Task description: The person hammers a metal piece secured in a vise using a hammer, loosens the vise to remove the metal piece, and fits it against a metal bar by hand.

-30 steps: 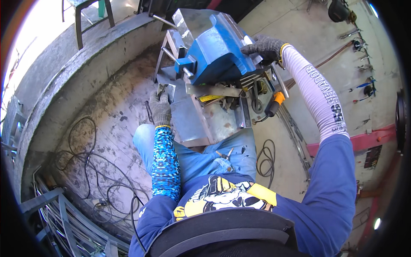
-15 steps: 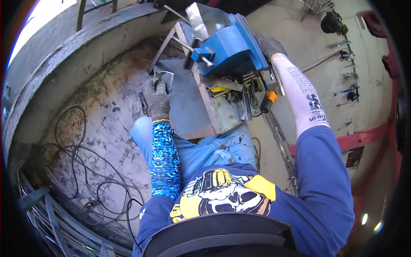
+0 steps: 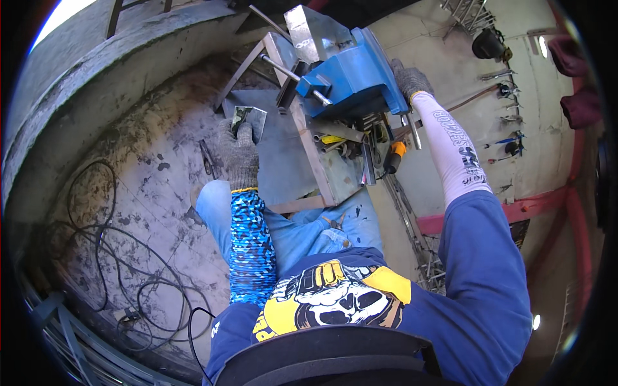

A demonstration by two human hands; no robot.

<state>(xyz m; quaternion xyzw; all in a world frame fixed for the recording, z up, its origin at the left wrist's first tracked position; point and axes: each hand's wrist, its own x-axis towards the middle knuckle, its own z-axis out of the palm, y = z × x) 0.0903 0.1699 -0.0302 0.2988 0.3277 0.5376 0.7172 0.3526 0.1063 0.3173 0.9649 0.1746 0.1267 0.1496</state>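
My left hand (image 3: pixel 241 151), in a grey knit glove, holds a small shiny square metal piece (image 3: pixel 257 119) with a dark marked patch. It hangs over the grey metal bench top (image 3: pixel 277 164). My right hand (image 3: pixel 412 82), gloved alike, is curled against the right end of a large blue vise (image 3: pixel 357 80). Just below that hand a bare metal vise handle (image 3: pixel 415 134) sticks out; the fingers' grip on it is partly hidden. A silver block (image 3: pixel 312 32) stands at the vise's far side, and a steel rod (image 3: pixel 280 67) runs through a blue fitting at its left.
Under the vise lie assorted tools and an orange-and-black tool (image 3: pixel 396 154). Dark pliers (image 3: pixel 207 157) lie on the stained floor left of the bench. Black cables (image 3: pixel 138 270) coil at lower left, near metal bars (image 3: pixel 71 328). Tools (image 3: pixel 508 96) hang at right; a concrete ledge (image 3: pixel 96 80) curves along the left.
The view has shifted slightly. The vise handle below my right hand sits at a slightly different angle. My left hand still holds the metal piece near the same spot over the bench.
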